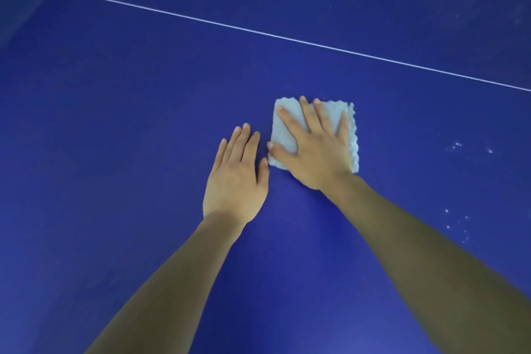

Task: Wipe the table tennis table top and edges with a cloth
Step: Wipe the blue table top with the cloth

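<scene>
- We are pressing the right hand (pixel 313 149) flat on the folded cloth (pixel 349 126), fingers spread wide and straight. No pinch; the palm load is probably there to keep the whole pad in contact while it slides.
- The cloth is lying on the blue bench (pixel 115 123), near the middle of the view, just this side of the white line (pixel 287 37). Folding it into a thick square likely gives a firmer, hand-sized wiping face.
- We are resting the left hand (pixel 235 178) flat on the bare bench just beside the cloth, fingers straight and close together, holding nothing. Thumb tip is sitting very near the cloth corner; contact is too close to call. Looks like a brace for leaning in.
- White specks (pixel 457 146) are showing to the right and beyond the line, so we are judging those zones as not yet wiped.
- Hidden: the right palm is covering much of the cloth, so its fold layers are unclear.
- Cut off: no bench edges are clearly showing; the far left corner is too dark and blurred to read, so edge progress is unknown.
</scene>
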